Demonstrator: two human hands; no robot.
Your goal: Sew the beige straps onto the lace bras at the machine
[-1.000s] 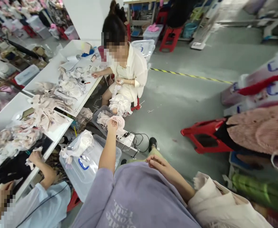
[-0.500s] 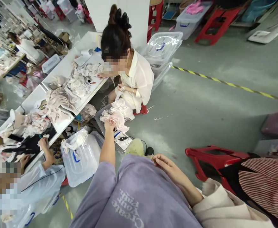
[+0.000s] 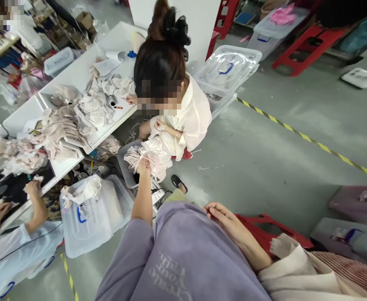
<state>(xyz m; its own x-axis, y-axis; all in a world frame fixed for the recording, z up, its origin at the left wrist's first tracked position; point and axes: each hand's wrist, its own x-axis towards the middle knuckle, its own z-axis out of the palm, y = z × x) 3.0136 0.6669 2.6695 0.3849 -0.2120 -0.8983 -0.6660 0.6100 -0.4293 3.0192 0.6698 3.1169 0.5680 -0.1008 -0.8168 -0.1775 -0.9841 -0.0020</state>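
Observation:
My left hand (image 3: 144, 164) reaches forward and down with its fingers closed on a pale pink lace garment (image 3: 156, 158). The garment lies on a heap in a clear plastic bin (image 3: 124, 167) on the floor. My right hand (image 3: 221, 215) rests against my purple shirt, fingers loosely curled and together, nothing visible in them. A seated person in a cream top (image 3: 189, 117) works just beyond the bin.
A white table (image 3: 77, 75) at left is piled with pale garments. A lidded clear box (image 3: 89, 213) stands on the floor by my left arm. A red stool (image 3: 265, 225) is at my right. A co-worker's hand (image 3: 32, 188) works at lower left.
The view has swung left and closer to the seated person. My left hand stays on the pink garment over the bin, and my right hand stays against my shirt.

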